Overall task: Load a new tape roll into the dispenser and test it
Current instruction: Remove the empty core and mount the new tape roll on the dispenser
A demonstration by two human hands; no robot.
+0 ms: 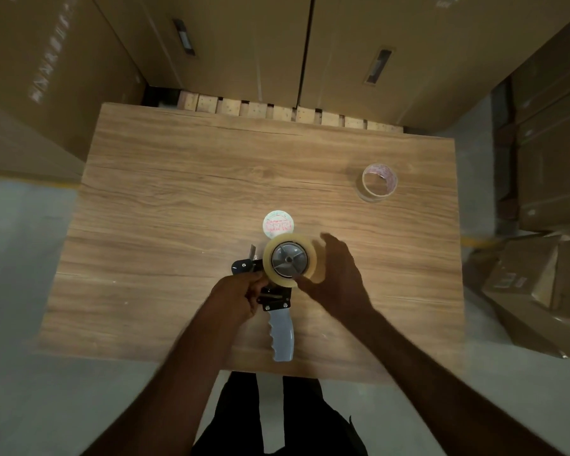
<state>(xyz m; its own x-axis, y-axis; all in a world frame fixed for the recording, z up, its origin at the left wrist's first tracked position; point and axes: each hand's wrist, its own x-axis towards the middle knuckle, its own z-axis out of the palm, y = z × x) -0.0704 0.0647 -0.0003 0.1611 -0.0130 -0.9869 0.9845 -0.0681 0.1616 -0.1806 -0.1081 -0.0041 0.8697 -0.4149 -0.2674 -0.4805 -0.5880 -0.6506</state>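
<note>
A tape dispenser (278, 304) with a black frame and a pale grey handle lies flat near the front of the wooden table (178, 192). A full roll of clear tape (292, 260) sits on its grey hub. My left hand (241, 296) grips the black frame just left of the roll. My right hand (336, 274) cups the roll's right side, fingers curled around its rim. A round white label disc (277, 224) with red print lies on the table just beyond the roll.
A nearly spent tape roll (378, 183) stands at the table's right side. Tall cardboard boxes (244, 44) wall in the far edge and left. More boxes (547, 274) lie on the floor at the right.
</note>
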